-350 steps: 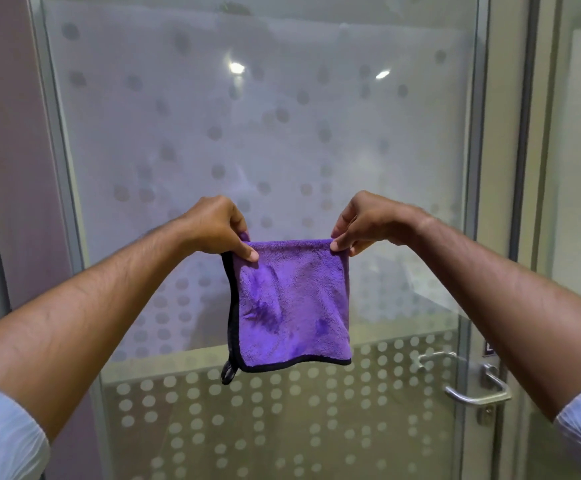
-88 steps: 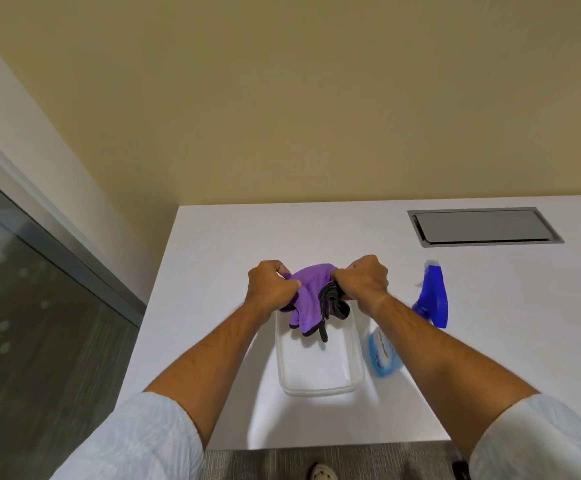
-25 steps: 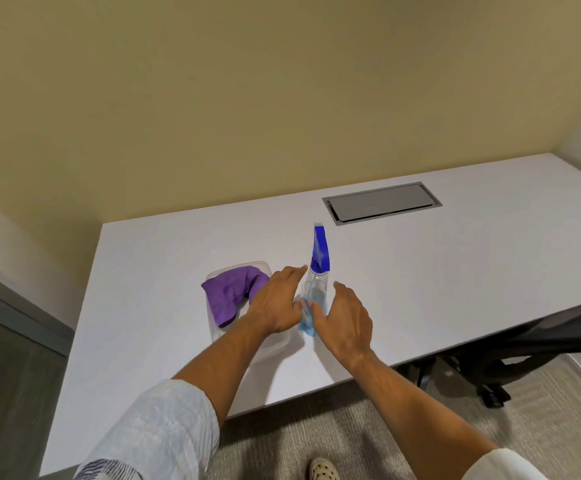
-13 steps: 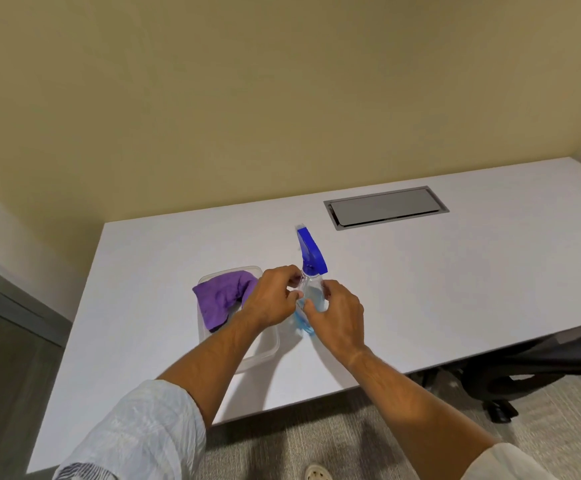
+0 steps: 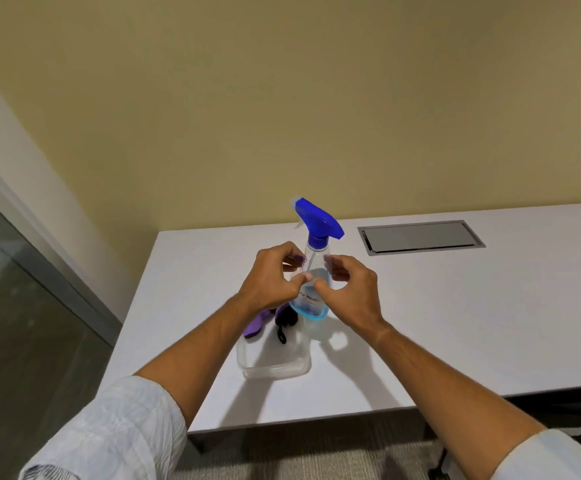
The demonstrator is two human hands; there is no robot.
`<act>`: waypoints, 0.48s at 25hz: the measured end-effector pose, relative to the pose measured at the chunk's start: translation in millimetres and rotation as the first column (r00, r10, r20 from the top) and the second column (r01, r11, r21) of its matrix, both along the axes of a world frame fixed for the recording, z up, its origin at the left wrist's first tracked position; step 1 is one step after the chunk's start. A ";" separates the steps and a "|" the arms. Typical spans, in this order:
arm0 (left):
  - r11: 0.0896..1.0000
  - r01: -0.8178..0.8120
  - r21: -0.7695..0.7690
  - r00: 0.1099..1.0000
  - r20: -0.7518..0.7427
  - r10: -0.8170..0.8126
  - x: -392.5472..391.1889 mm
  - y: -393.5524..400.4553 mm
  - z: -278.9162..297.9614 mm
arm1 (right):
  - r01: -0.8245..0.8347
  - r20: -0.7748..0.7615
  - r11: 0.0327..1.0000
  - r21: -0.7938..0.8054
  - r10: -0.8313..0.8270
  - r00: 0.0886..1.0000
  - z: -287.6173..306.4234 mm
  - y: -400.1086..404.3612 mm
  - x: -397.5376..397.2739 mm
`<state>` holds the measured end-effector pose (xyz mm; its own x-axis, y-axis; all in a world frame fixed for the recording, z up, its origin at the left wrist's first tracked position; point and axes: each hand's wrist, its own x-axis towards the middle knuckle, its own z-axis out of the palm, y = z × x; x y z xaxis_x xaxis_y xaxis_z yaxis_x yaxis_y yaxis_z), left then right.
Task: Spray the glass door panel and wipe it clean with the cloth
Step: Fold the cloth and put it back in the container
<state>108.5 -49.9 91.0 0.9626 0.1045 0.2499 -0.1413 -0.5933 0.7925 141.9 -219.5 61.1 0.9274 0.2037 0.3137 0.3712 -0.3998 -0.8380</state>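
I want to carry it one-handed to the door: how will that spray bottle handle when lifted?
The spray bottle looks mostly empty, blue liquid only near its base, so probably light. Its clear plastic body seems smooth, perhaps slippery. Tall, narrow and top-heavy with the trigger head, it may tip if nudged on the table.

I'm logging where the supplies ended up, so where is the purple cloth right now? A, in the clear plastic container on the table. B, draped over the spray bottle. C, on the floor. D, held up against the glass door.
A: the purple cloth lies in the clear container on the white table, partly hidden behind the left hand, beside the spray bottle.
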 end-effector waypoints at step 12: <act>0.989 -0.148 0.000 0.978 -0.152 0.146 -62.4 52.2 -39.7 | -0.409 -0.228 0.907 -0.098 0.380 0.896 -18.9 42.6 -13.9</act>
<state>46.1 2.3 51.2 0.9632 0.2493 0.1006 0.0687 -0.5897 0.8047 128.0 -176.9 42.1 0.8014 0.5938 0.0721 0.3538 -0.3734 -0.8576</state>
